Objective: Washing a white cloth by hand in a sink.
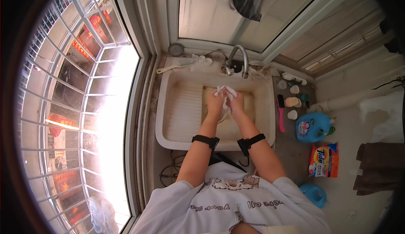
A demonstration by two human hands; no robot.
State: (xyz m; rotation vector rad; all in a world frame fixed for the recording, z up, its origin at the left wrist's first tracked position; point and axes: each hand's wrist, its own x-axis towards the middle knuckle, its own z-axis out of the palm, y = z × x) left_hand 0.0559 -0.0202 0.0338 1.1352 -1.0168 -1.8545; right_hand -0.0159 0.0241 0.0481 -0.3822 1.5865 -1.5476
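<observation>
My left hand [215, 103] and my right hand [237, 103] are close together over the basin of a sink [160, 117]. Both grip a bunched white cloth [231, 91], which shows above the fingers and hangs down between the palms. How the fingertips hold it is partly hidden. Below my hands, the basin's recessed floor is stained yellowish, and a ribbed washboard slope [185, 113] lies to their left. A curved metal faucet [245, 71] stands at the sink's far edge, beyond the cloth. Black bands circle both forearms.
A scrub brush [167, 69] rests on the far left rim. Along the right ledge are a pink-handled brush [281, 118], small white cups [292, 115], a blue detergent jug [310, 128] and a Tide bag [323, 163]. A barred window [104, 107] borders the left side.
</observation>
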